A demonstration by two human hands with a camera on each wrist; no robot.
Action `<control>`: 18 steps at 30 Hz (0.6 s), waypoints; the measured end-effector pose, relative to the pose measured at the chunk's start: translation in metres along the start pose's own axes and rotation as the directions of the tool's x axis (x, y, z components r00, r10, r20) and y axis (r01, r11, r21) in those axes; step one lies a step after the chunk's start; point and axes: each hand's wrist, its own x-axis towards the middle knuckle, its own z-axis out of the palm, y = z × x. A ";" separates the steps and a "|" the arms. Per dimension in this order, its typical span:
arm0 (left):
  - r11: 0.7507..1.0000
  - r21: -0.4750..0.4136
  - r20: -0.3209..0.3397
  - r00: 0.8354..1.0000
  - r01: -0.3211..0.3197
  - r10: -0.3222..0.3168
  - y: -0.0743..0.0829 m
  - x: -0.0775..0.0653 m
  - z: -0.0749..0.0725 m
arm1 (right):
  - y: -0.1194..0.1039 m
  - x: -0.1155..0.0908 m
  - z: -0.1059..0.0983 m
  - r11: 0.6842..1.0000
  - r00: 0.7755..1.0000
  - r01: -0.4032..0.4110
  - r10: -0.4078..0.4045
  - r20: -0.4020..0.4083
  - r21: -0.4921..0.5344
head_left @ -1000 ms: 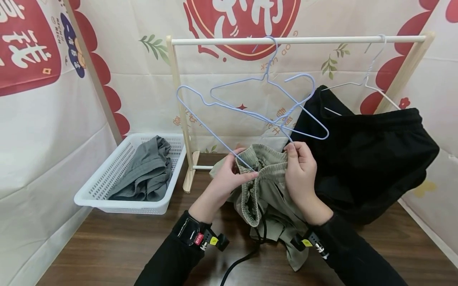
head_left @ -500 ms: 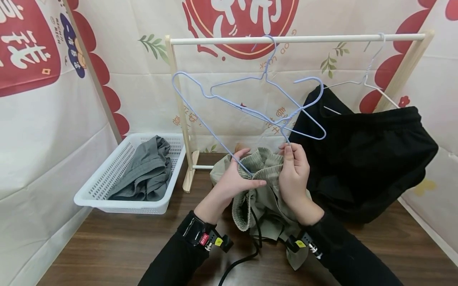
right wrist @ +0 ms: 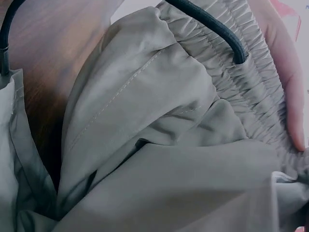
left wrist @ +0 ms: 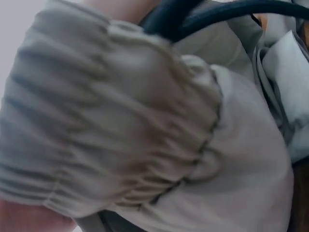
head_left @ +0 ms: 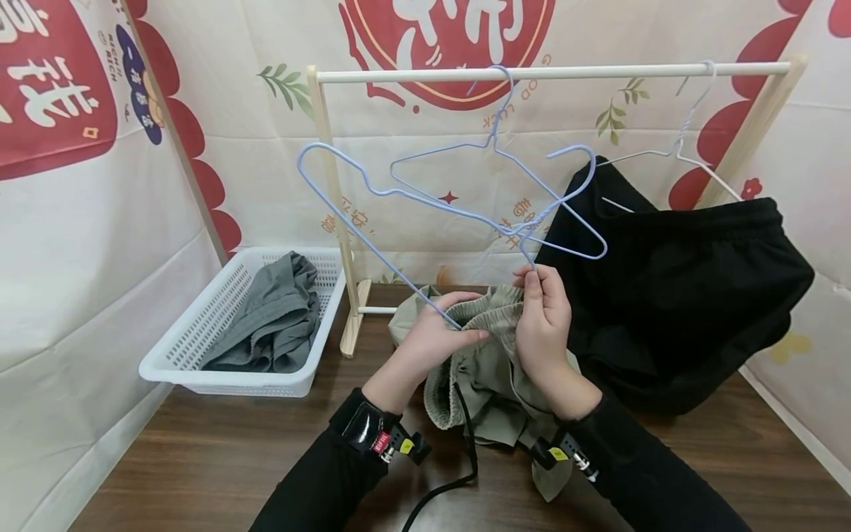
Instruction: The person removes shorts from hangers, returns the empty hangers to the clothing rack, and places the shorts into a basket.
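Note:
Khaki shorts [head_left: 492, 399] with a gathered elastic waistband and a black drawstring [head_left: 470, 443] lie bunched on the table. My left hand [head_left: 432, 336] holds the waistband's left side, thumb in front and fingers behind. My right hand [head_left: 545, 321] pinches the waistband's right side near the lower wire of a blue hanger [head_left: 459, 210]. That hanger is tilted; its left end stands up outside the waist, and its lower wire runs into the opening by my left hand. The gathered waistband [left wrist: 120, 121] fills the left wrist view. In the right wrist view a drawstring [right wrist: 212, 24] leaves the waistband.
A rack with a white rail [head_left: 412, 76] stands behind, carrying another blue hanger [head_left: 493, 137]. Black shorts [head_left: 685, 295] hang on a white hanger [head_left: 681, 151] at the right. A white basket [head_left: 156, 366] at the left contains a grey garment [head_left: 269, 318].
My left hand first opened its thumb and fingers wider, then closed them on the waistband. The hanger's left end rose, then swung left and lower. Both hands shifted slightly left with the waistband.

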 end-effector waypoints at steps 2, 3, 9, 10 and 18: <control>0.999 0.049 -0.024 1.000 -0.011 0.012 0.002 0.001 -0.002 | -0.001 0.002 -0.001 1.000 1.000 0.000 0.000 0.011 -0.003; 0.997 0.071 -0.036 0.999 -0.016 0.018 0.002 0.002 -0.003 | -0.001 0.003 -0.001 1.000 1.000 0.001 -0.001 0.017 -0.010; 0.986 0.165 -0.057 0.998 -0.022 0.031 0.007 0.008 -0.012 | -0.006 0.012 -0.006 0.991 0.997 0.046 -0.038 0.064 -0.128; 0.985 0.172 -0.051 0.998 -0.022 0.031 0.008 0.009 -0.014 | -0.007 0.014 -0.007 0.989 0.996 0.051 -0.041 0.073 -0.139; 0.978 0.208 -0.055 0.997 -0.034 0.047 0.007 0.022 -0.031 | -0.044 0.029 -0.002 0.978 0.981 0.087 -0.051 0.184 -0.189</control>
